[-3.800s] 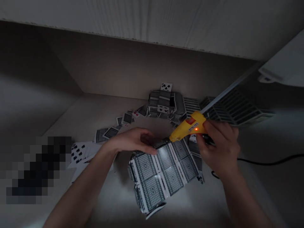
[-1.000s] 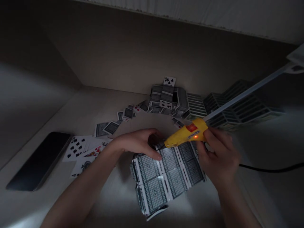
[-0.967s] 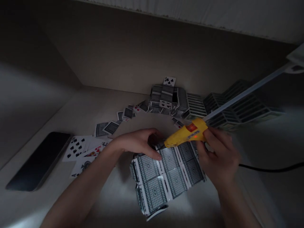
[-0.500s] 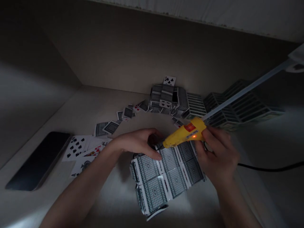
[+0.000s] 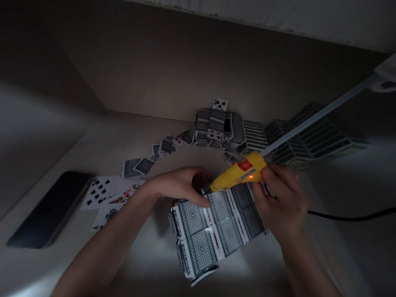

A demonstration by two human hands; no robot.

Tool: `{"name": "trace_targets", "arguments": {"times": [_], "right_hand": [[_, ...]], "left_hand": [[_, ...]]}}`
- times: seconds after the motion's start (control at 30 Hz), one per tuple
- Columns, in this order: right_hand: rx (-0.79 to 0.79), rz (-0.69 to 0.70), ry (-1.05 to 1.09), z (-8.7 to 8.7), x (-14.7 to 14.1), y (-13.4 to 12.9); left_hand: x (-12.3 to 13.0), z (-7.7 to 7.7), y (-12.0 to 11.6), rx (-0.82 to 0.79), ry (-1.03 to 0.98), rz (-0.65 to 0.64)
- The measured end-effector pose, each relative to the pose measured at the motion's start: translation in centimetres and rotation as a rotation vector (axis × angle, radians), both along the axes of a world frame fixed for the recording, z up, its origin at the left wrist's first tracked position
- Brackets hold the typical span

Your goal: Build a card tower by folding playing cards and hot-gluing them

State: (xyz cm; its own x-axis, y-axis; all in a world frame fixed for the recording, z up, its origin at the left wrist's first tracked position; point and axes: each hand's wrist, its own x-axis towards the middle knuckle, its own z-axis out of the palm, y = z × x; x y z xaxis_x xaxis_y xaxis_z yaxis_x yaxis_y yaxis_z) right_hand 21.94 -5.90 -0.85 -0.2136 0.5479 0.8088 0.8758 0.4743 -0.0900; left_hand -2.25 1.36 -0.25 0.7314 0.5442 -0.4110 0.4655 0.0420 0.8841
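Back wall (image 5: 148, 74) is standing beyond the fingers (image 5: 199, 199) | side wall (image 5: 37, 128) is rising to their left | pale surface (image 5: 161, 264) is lying under them | dim light (image 5: 27, 288) is falling

There's an 8 on the club card (image 5: 220, 104), an 8 on the spade card (image 5: 98, 192), glue gun (image 5: 235, 175) label's too blurry.

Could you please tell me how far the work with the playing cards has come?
Looks done: the card model's upper face, with card backs joined in rows. In hand: the left hand steadies it while the right hand holds the yellow glue gun at its far edge. Probably left: finishing that edge; whether the loose cards are needed, I cannot tell.
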Motion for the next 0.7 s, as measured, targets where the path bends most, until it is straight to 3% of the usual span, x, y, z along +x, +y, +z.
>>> {"name": "trace_targets", "arguments": {"times": [0.7], "right_hand": [[-0.025, 0.0, 0.011, -0.07, -0.07, -0.2]], "left_hand": [[-0.06, 0.0, -0.18, 0.016, -0.022, 0.036]]}}
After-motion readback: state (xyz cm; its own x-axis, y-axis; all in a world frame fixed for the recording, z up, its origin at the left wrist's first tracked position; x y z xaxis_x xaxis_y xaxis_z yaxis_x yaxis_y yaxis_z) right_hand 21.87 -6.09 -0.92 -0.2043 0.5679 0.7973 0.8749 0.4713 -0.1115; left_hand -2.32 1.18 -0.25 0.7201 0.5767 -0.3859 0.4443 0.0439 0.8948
